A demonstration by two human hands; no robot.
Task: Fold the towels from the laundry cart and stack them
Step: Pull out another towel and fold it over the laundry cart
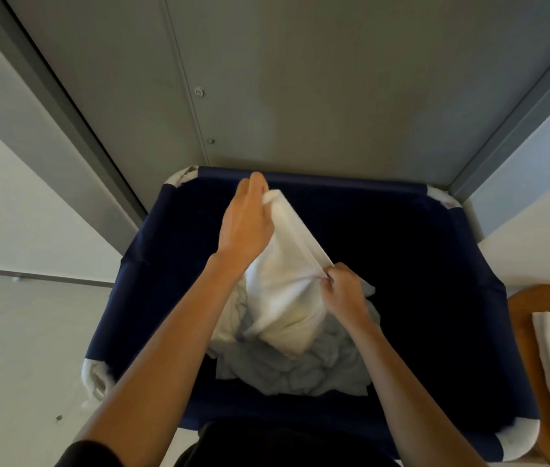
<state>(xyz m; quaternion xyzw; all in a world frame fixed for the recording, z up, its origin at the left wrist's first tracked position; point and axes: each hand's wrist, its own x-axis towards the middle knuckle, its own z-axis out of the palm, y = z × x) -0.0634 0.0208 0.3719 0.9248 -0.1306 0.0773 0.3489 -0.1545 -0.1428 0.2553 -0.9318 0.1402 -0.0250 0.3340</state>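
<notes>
Towel (pixel 283 291) top edge taut between hands, axis diagonal. Left hand (pixel 246 220) pinches the far end, right hand (pixel 344 291) the near end, fingers (pixel 255 188) closed on cloth. Rest hangs below fingers onto linen pile (pixel 300 372) in laundry cart (pixel 334 179).

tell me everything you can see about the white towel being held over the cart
The white towel looks like soft, thick cloth, partly bunched. One edge is pulled taut between the left hand, which grips its far end, and the right hand, whose fingers pinch it nearer the person. The rest hangs down onto a crumpled pile of pale linen inside the navy laundry cart.
</notes>
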